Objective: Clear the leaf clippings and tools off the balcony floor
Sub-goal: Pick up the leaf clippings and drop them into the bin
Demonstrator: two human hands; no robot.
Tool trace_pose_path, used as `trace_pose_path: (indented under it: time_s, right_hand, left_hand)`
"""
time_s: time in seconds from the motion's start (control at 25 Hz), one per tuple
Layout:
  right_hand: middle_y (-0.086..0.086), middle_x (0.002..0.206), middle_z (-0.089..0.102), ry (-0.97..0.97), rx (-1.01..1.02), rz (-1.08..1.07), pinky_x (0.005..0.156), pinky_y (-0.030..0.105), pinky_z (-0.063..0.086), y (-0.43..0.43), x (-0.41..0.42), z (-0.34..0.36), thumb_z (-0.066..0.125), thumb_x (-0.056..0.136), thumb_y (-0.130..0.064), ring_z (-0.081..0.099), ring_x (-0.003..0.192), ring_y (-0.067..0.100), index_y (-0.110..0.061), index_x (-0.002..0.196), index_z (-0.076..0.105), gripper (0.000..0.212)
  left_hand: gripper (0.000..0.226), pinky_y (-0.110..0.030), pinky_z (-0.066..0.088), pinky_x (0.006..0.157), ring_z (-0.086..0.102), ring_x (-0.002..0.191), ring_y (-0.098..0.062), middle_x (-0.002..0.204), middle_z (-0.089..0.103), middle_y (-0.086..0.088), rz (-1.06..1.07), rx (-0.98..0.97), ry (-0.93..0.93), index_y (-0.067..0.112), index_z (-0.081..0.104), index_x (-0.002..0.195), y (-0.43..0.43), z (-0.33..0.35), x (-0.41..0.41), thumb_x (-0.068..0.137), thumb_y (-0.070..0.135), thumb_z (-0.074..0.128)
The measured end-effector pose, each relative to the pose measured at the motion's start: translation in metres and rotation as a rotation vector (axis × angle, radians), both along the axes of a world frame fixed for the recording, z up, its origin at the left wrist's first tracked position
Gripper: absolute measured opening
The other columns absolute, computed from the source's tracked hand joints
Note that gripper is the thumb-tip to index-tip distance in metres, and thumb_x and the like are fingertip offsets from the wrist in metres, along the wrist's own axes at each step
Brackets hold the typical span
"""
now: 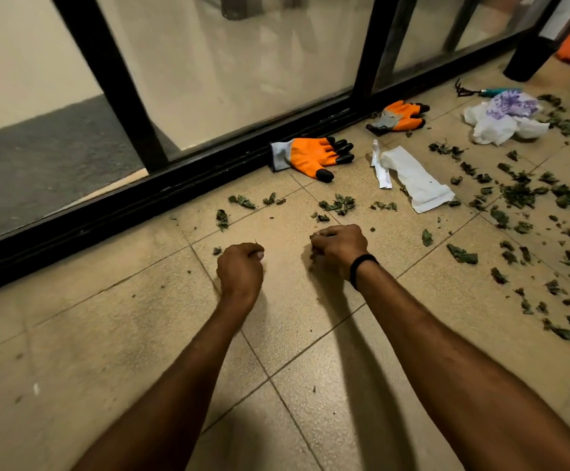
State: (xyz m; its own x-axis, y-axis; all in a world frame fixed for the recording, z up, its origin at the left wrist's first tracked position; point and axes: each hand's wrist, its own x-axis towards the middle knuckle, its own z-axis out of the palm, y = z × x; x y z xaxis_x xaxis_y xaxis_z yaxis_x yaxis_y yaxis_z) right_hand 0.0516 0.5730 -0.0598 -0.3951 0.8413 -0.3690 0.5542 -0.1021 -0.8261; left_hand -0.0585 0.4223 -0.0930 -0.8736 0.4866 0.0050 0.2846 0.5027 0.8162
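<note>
Left hand (241,265) and right hand (339,248), fingers clenched around leaf clippings (339,203), low over the balcony floor (106,334) near orange gloves (310,156).

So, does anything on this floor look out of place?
Yes: leaf clippings are strewn over the tiles, thickest at right. An orange glove and its mate lie dropped by the door track, and a torn white packet and crumpled white bundle sit among the leaves.

Warm dim light, soft shadows, edges warped.
</note>
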Motion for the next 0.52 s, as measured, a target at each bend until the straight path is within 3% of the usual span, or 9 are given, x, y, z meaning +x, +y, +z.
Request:
trace_pose_path:
  time_s: [0.12,0.28,0.4,0.52]
  right_hand:
    - [0.013,0.078,0.071,0.249,-0.234,-0.06,0.075,0.033,0.061,-0.024,-0.014,0.024,0.075,0.08,0.0,0.069,0.069,0.02,0.002,0.088,0.072,0.009]
    - [0.017,0.082,0.066,0.484,-0.422,-0.025,0.064,0.023,0.059,-0.078,-0.047,0.072,0.067,0.085,0.006,0.063,0.065,0.02,0.01,0.091,0.067,0.007]
    - [0.011,0.078,0.064,0.611,-0.571,0.098,0.062,0.02,0.058,-0.135,-0.086,0.109,0.063,0.088,0.004,0.064,0.065,0.016,0.001,0.082,0.064,0.007]
    - [0.008,0.078,0.063,0.638,-0.749,0.249,0.054,0.014,0.053,-0.208,-0.128,0.149,0.064,0.088,0.002,0.064,0.062,0.011,-0.003,0.078,0.063,0.011]
  left_hand:
    - [0.013,-0.034,0.06,0.076,0.069,0.074,-0.02,0.081,0.075,-0.005,0.15,0.146,-0.31,0.01,0.079,0.099,-0.031,0.034,-0.007,0.087,0.01,0.074]
    - [0.008,-0.021,0.056,0.065,0.062,0.071,-0.016,0.081,0.07,-0.006,0.279,0.533,-0.719,0.003,0.073,0.094,-0.078,0.113,-0.015,0.089,-0.001,0.068]
    - [0.01,-0.015,0.056,0.063,0.06,0.069,-0.011,0.081,0.065,-0.007,0.341,0.789,-0.788,0.003,0.069,0.092,-0.14,0.175,-0.027,0.093,-0.004,0.061]
    - [0.01,-0.016,0.056,0.067,0.063,0.075,-0.011,0.084,0.066,-0.006,0.414,0.972,-0.692,0.003,0.069,0.095,-0.222,0.218,-0.044,0.093,-0.003,0.061]
